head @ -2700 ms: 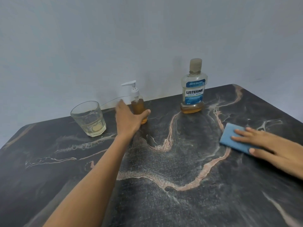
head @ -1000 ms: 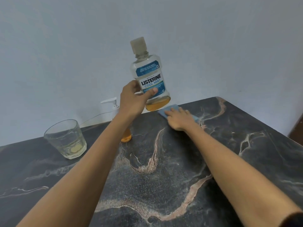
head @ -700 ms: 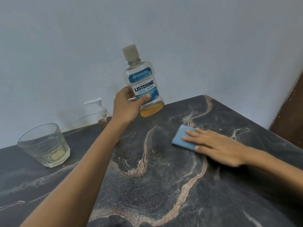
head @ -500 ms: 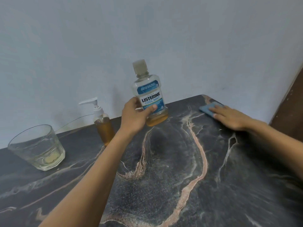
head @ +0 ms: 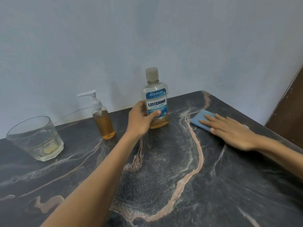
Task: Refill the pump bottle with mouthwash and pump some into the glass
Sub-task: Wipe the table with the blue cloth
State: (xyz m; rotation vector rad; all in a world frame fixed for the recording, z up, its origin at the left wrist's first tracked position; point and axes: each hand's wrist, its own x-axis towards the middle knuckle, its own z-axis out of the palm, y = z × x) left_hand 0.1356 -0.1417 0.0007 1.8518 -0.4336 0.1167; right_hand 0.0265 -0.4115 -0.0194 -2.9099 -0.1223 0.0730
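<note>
Lowered since half a second ago, the Listerine bottle point(head: 155, 102) is now down at the dark marble tabletop point(head: 164, 177), cap on, gripped by the left hand point(head: 141, 120) with thumb across the label. Left of it, the pump bottle point(head: 102, 120), then the glass point(head: 35, 138). Right hand point(head: 229, 130) is laid flat, fingers straight, on a blue sponge point(head: 201, 119).

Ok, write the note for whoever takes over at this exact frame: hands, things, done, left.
Left hand grips the mouthwash bottle, capped, upright, low on the table; contact unclear.
Right hand lies flat on the blue cloth.
Pump bottle, pump on, mostly full of amber liquid, stands between them and the glass, which holds a little pale liquid.
Done, apparently: refill, pumping.
Left: release bottle, finish wiping.
</note>
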